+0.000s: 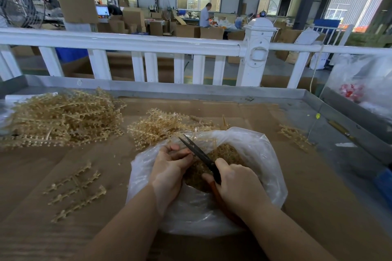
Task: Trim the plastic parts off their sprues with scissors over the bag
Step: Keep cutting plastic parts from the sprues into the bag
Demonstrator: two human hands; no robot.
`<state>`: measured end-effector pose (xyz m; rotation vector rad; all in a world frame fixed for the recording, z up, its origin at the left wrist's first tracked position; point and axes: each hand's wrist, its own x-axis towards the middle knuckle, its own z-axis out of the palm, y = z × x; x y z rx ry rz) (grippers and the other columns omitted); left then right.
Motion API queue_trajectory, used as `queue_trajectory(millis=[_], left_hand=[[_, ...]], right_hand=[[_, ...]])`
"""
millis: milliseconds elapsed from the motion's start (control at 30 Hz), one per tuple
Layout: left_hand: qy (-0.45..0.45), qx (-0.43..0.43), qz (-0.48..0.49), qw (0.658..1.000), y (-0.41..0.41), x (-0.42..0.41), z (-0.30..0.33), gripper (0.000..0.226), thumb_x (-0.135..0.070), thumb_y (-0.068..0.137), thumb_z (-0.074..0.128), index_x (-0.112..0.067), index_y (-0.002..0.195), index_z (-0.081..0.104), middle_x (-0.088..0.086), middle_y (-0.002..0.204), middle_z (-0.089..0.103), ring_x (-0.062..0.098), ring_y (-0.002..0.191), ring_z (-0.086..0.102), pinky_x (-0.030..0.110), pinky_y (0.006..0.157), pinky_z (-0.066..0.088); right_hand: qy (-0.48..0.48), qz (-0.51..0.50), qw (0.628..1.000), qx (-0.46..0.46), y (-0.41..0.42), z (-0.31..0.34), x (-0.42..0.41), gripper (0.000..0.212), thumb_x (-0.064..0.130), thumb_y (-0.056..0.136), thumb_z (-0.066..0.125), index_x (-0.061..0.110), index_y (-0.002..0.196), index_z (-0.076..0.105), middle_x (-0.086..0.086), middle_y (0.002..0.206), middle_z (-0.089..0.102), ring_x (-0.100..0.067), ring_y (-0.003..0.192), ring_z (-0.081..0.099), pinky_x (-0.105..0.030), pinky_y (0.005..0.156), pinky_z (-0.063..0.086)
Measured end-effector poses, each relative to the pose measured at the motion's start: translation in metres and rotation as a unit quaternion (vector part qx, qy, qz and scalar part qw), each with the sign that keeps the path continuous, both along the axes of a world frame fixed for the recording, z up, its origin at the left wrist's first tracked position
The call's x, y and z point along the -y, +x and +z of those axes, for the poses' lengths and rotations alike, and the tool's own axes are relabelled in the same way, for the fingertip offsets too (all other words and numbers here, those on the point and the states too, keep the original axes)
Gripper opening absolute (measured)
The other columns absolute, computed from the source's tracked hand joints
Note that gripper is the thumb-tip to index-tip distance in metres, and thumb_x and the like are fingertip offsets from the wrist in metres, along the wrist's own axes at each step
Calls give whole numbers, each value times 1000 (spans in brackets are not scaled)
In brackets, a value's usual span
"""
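A: Right hand (237,184) first: its grip is wrapped round the orange handles of the scissors (201,155), dark blades slightly parted and pointing up and away to the left.

B: And the left hand (171,167)? Fingers curled in, pinching something small right at the blades. It looks like a sprue piece, though it's too hidden to say for sure.

A: Both hands sit over the open mouth of the clear plastic bag (265,154), which lies on the table (297,207). Inside it, a heap of small tan cut parts (229,152).

B: Just beyond the bag, touching its far rim, a pile of untrimmed sprues (157,127). Further left, a much bigger pile (61,118).

A: Near left of the bag, three or four loose sprue strips (78,188) lie flat on the cardboard. Another few (294,135) sit off to the right.

B: Behind the table, a white railing (127,42).
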<state>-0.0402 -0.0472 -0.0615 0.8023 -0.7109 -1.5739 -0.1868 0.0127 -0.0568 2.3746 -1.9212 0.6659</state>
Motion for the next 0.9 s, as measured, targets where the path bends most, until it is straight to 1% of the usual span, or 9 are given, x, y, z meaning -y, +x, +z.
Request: queue_trajectory(millis=[67,167,367,500,633,733,767,833,900], left_hand=[[0,7,2,1000,0,0,0,38,25,81,48,-12,87,43,9,77,60,21,75,64,30,67,58],[1,20,6,1000,-2,0,0,38,24,81,50,-14,86,43,9,79,60,23,78,62,37,78,54],[-6,16,10,1000,-2,1,-1,40,24,79,52,-14,86,42,2,68,64,15,64,68,28,57,57],[-4,20,14,1000,-2,1,0,40,24,79,52,-14,86,42,5,73,63,15,65,68,27,57,56],[32,-24,8,999,-1,2,6,35,23,82,46,-11,93,47,8,71,67,19,64,70,26,53,56],[53,-46,-10,997,2,4,8,24,15,87,50,-4,101,52,16,92,65,24,80,69,26,63,59],[57,-49,-16,997,3,4,9,22,14,88,51,-4,101,53,16,93,65,23,81,68,26,63,59],[71,-48,-21,996,4,5,10,21,13,88,51,-1,103,55,15,89,64,22,78,67,24,59,58],[83,-40,-22,996,4,6,12,16,12,89,50,0,98,58,12,83,64,18,72,66,21,55,56]], right_hand=[[12,5,1000,14,-1,3,1,24,53,95,39,31,88,36,11,71,50,-10,65,52,-20,60,37],[22,5,1000,15,-2,6,3,26,55,93,41,31,86,37,12,69,49,-8,63,50,-18,59,35],[20,-4,1000,16,-1,7,2,25,54,94,41,30,86,37,11,68,47,-14,72,59,-21,61,35],[24,-3,1000,16,-2,7,3,28,54,94,41,27,93,46,7,78,59,-14,76,62,-22,67,46],[8,-9,1000,4,-2,5,0,27,59,91,41,32,88,37,12,72,48,-7,65,47,-20,60,32],[11,-11,1000,20,-1,4,-1,29,62,89,43,33,88,36,11,75,52,-8,69,52,-20,61,34],[9,-11,1000,24,-1,4,-1,29,62,88,43,34,89,36,11,77,54,-8,72,54,-18,62,36],[3,-11,999,34,-1,4,-1,28,62,87,45,35,89,37,11,78,54,-6,71,53,-15,61,34],[-4,-14,999,37,-1,5,0,29,62,87,46,35,87,37,12,74,50,-5,67,47,-12,57,30]])
